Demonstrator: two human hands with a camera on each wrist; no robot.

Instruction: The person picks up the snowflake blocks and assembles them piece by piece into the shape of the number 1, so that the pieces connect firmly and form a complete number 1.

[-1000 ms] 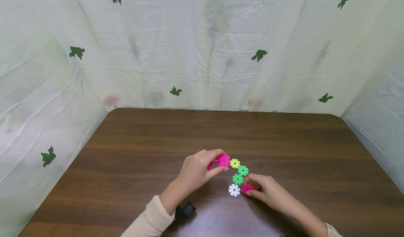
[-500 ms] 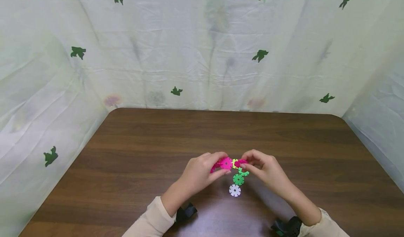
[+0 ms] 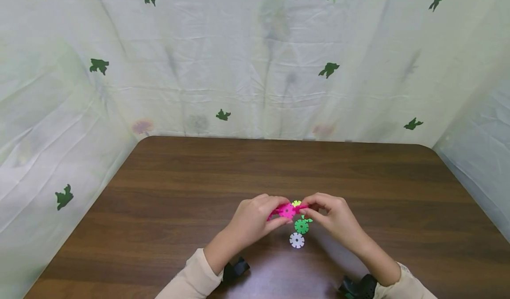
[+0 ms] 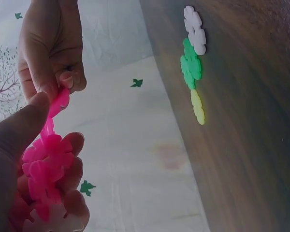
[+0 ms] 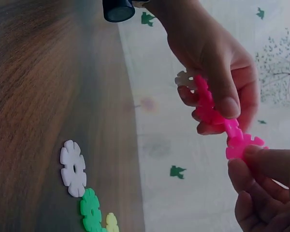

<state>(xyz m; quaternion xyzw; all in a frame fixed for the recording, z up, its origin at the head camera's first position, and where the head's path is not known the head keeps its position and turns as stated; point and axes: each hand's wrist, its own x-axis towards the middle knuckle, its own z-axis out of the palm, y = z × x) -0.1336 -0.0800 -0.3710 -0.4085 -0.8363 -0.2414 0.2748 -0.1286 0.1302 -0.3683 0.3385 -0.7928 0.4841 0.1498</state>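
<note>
My left hand (image 3: 251,217) grips a chain of pink notched snowflake discs (image 4: 48,157), the thumb on one side and curled fingers on the other. A whitish disc (image 4: 53,221) sits at the chain's near end in the left wrist view. Between thumb and fingertips, my right hand (image 3: 336,215) pinches another pink disc (image 5: 239,146). That disc meets the chain's free end, edge to slot. Both hands are raised above the table, close together. Below them on the wood lie a yellow disc (image 3: 296,203), green discs (image 3: 301,226) and a white disc (image 3: 296,240).
The brown wooden table (image 3: 179,179) spreads out around the hands. A pale curtain (image 3: 255,69) with green bird shapes hangs behind its far edge. Black wrist devices (image 3: 360,285) sit beneath both forearms.
My right hand has lifted the pink disc from beside the white one, up and leftward to the chain. The left hand has shifted slightly right and nearer.
</note>
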